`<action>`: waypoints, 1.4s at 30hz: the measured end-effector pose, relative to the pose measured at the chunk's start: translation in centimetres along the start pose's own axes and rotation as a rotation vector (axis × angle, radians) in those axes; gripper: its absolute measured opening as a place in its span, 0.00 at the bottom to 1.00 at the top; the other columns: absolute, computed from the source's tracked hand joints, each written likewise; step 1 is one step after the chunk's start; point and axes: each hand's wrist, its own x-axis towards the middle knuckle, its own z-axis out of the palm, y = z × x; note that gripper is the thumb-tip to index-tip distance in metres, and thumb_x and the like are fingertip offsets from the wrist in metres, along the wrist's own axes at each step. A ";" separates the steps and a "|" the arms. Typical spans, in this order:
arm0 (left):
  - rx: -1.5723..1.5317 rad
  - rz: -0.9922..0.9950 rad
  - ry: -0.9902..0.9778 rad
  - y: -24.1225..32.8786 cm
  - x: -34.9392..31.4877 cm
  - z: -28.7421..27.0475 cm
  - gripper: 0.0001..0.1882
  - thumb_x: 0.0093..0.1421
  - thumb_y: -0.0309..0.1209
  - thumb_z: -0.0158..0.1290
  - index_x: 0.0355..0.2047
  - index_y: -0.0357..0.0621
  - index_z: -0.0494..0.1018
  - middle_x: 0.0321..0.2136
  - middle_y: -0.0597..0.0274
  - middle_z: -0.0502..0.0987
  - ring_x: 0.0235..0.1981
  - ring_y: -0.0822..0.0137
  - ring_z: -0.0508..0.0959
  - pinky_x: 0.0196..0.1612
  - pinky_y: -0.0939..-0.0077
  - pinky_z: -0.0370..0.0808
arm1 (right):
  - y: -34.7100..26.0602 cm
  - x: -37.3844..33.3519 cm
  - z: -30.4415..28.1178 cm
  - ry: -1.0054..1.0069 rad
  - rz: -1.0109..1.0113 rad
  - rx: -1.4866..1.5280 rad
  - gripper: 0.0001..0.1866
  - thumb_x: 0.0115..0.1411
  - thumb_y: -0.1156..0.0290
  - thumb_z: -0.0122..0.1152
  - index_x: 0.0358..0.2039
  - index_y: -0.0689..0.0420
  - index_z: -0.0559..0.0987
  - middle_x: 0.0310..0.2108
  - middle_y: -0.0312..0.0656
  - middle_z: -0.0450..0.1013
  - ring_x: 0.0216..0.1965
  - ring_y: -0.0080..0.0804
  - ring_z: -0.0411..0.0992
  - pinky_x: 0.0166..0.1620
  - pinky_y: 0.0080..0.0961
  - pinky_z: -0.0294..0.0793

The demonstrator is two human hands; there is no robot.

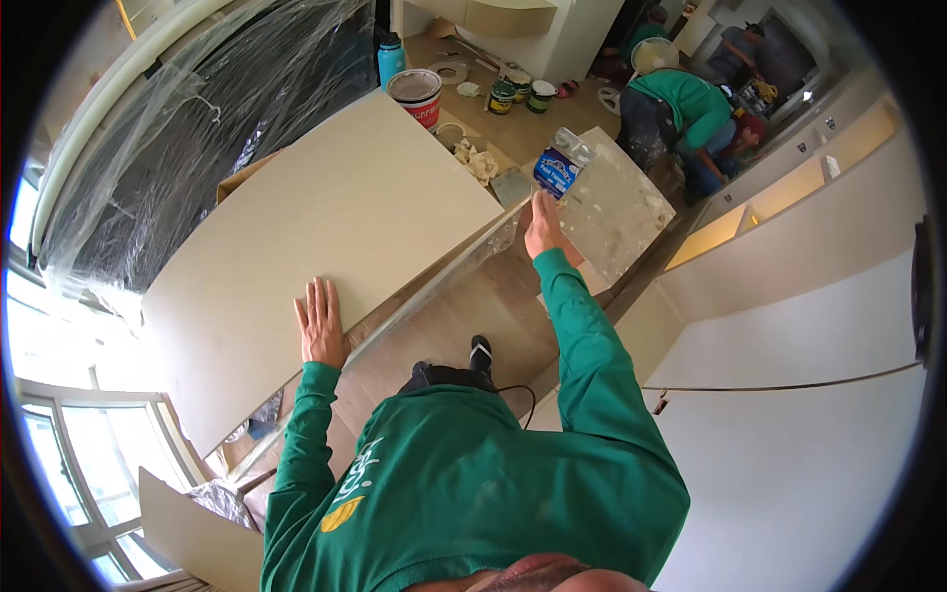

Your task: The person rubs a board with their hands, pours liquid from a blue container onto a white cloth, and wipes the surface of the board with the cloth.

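From the head camera I see my left hand flat, fingers spread, on a cream panel. My right hand grips a clear plastic bag, fingertips hidden behind it.

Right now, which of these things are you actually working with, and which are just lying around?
In use:
- cream panel, left hand flat on it
- clear plastic sheet, gripped by right hand

Lying about:
- paint bucket
- blue bottle
- small paint cans
- rags
- tape roll
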 end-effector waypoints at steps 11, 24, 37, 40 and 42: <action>-0.015 -0.044 -0.027 -0.3 -0.6 -0.6 0.52 0.51 0.25 0.60 0.75 0.38 0.47 0.75 0.42 0.49 0.77 0.47 0.49 0.76 0.42 0.45 | -19.6 -10.8 1.4 -0.154 -0.504 0.178 0.30 0.62 0.80 0.49 0.67 0.65 0.68 0.70 0.56 0.61 0.73 0.54 0.56 0.72 0.63 0.48; -0.021 -0.070 -0.041 -0.4 -0.9 -0.4 0.49 0.53 0.22 0.57 0.75 0.39 0.48 0.75 0.46 0.49 0.77 0.49 0.48 0.77 0.41 0.44 | -22.9 -11.6 1.5 -0.198 -0.508 0.138 0.31 0.65 0.78 0.48 0.70 0.62 0.64 0.71 0.53 0.61 0.74 0.50 0.55 0.73 0.62 0.49; -0.016 -0.095 -0.050 -0.4 -0.6 -0.5 0.49 0.54 0.24 0.58 0.75 0.39 0.48 0.76 0.45 0.49 0.77 0.50 0.48 0.77 0.43 0.44 | -21.6 -10.9 1.4 -0.206 -0.598 0.217 0.30 0.65 0.80 0.48 0.69 0.62 0.66 0.71 0.53 0.61 0.72 0.50 0.59 0.71 0.64 0.52; 0.014 -0.095 -0.058 -0.8 -1.2 -0.5 0.49 0.54 0.23 0.57 0.75 0.38 0.48 0.75 0.45 0.48 0.77 0.50 0.49 0.77 0.43 0.44 | -20.0 -9.5 1.8 -0.231 -0.688 0.217 0.31 0.64 0.81 0.47 0.69 0.60 0.66 0.70 0.53 0.62 0.72 0.50 0.59 0.71 0.62 0.53; 0.016 -0.099 -0.043 -1.1 -1.8 -0.6 0.49 0.53 0.22 0.56 0.75 0.37 0.48 0.75 0.44 0.49 0.77 0.49 0.49 0.77 0.42 0.45 | -14.1 -5.1 1.2 -0.187 -0.416 0.200 0.31 0.64 0.82 0.46 0.69 0.59 0.67 0.70 0.54 0.63 0.72 0.52 0.58 0.72 0.56 0.54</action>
